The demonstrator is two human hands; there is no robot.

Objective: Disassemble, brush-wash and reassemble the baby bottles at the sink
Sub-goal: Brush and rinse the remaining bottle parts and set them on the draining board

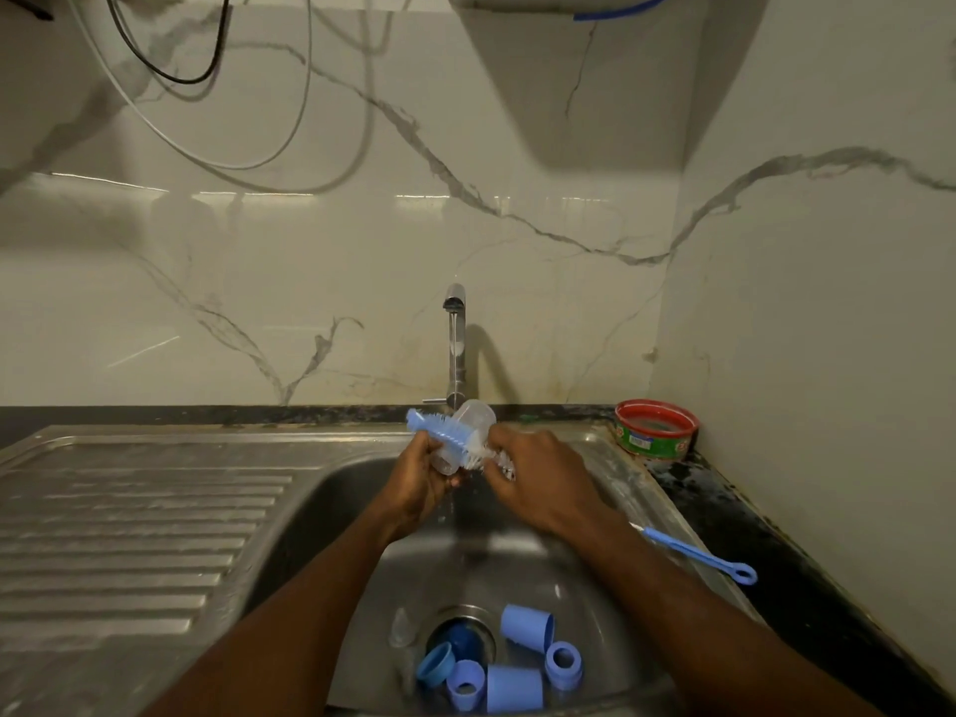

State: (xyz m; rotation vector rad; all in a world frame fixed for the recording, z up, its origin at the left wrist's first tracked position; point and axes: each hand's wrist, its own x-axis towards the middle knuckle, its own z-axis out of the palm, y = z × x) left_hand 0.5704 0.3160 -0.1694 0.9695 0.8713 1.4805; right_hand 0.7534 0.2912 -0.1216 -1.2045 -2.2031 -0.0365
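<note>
Over the sink point(331, 489), my left hand point(421, 483) grips a clear baby bottle point(475, 417) that tilts up towards the tap. My right hand point(538, 481) holds a blue and white bottle brush point(439, 432). The brush lies across the outside of the bottle, and its blue tip sticks out to the left. A thin stream of water runs from the tap point(455, 313) down between my hands. At the bottom of the sink, around the drain, lie several blue caps point(526, 627) and collars point(563, 662) and a clear teat point(401, 628).
A thin blue teat brush point(696, 555) lies on the sink's right rim. A red-rimmed green tub point(656, 426) stands in the back right corner on the dark counter. The ribbed steel drainboard point(129, 525) stretches to the left. Cables hang on the marble wall.
</note>
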